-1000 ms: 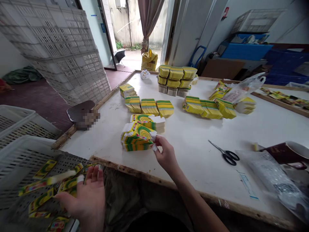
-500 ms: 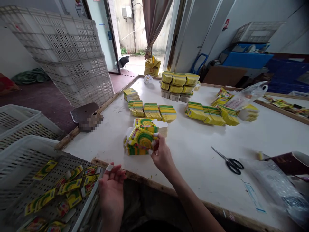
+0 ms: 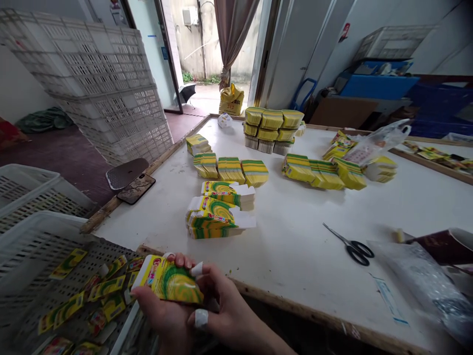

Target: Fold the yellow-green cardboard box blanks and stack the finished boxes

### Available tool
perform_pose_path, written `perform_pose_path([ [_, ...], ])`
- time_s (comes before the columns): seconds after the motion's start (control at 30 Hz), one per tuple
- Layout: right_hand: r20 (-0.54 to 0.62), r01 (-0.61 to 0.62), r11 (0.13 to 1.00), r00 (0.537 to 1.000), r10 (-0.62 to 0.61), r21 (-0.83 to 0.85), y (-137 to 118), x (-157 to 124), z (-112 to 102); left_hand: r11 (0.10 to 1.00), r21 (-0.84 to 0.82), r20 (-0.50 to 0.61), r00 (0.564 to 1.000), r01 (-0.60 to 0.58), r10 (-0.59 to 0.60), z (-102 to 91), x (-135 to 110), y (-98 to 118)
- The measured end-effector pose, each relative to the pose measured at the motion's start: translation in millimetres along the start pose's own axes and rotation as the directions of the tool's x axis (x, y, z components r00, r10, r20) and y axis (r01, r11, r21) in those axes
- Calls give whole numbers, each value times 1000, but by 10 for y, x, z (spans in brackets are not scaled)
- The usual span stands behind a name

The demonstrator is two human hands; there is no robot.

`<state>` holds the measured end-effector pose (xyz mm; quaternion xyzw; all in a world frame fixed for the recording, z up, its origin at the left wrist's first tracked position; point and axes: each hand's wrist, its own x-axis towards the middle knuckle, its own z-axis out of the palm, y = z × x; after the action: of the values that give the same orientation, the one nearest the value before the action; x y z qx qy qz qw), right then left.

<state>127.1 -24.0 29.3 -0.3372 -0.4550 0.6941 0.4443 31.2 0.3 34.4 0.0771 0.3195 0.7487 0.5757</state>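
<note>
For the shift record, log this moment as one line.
left hand: holds yellow-green carton | right hand: at carton's end | carton stack: on table, beyond hands | scissors: on table, right

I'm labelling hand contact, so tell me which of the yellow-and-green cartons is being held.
The single carton held in the left hand, with the right hand at its right end; the stacked cartons on the table touch neither hand.

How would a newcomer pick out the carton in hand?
Find the near side of the white table. There, the left hand holds a yellow-green carton, the right hand at its right end. Only this carton is held; the stacked cartons rest on the table.
</note>
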Motion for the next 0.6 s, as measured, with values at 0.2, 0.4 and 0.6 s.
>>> perform_pose_path([
  [0.2,-29,-44,995,999,42,-87,43,2,-22,998,58,-106,994,1,5,-67,-3,-36],
  [0.4,-152,19,992,988,1,126,81,1,-212,982,136,-115,987,129,-113,-64,-30,-67],
  [0.6,-130,43,969,991,-11,244,20,10,-364,948,277,-43,988,153,-147,-153,1,-188],
])
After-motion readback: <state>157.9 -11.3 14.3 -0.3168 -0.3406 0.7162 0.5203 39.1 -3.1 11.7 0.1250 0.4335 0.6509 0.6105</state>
